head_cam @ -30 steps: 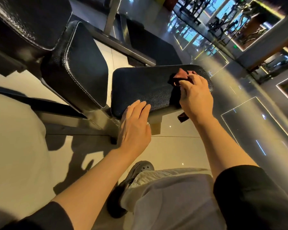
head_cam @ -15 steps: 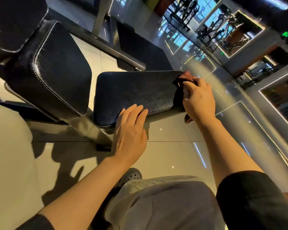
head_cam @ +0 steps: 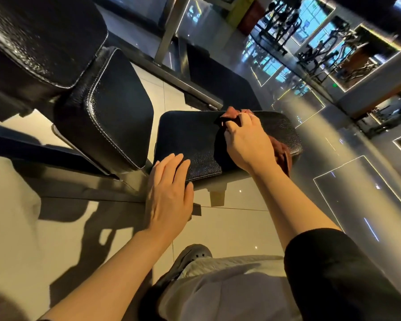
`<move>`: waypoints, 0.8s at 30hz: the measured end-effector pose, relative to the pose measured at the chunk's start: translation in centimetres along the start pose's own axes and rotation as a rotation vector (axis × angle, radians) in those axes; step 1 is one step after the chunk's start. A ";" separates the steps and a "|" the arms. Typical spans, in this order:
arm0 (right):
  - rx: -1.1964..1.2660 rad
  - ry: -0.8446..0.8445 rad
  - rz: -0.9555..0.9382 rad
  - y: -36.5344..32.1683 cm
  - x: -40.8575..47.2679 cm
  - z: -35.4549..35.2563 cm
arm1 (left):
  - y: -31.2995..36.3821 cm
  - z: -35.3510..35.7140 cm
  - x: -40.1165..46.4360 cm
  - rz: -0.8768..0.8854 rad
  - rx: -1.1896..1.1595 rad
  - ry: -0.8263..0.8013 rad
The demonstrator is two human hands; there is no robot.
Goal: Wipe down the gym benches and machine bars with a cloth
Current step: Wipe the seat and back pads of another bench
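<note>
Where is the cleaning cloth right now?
The reddish-brown cloth lies on the black seat pad, under the right hand, with one end hanging over the pad's near edge.

Just one head cam, looking steeply down and forward from close above the black bench pad (head_cam: pixel 195 140), which is sitting mid-frame, floor all around.

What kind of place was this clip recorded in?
Most likely a commercial gym: black padded bench pads on metal frames, and rows of exercise machines by the windows. A hand wipes a pad with a reddish cloth.
</note>
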State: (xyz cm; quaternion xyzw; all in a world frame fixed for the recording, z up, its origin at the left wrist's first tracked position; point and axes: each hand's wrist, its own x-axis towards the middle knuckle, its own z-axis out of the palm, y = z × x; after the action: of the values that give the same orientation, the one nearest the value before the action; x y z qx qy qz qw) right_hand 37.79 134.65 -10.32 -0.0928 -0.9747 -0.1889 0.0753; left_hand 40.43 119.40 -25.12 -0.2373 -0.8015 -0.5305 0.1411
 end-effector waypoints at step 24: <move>0.137 -0.237 -0.327 -10.8 -0.3 2.3 | -1.8 -3.7 -2.9 -0.206 0.021 -0.145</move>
State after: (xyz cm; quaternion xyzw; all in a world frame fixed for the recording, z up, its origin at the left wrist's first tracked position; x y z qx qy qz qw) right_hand 35.61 125.64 -16.26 0.0503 -0.9894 -0.1198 -0.0653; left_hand 41.81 114.73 -26.46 -0.1898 -0.8353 -0.5150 0.0300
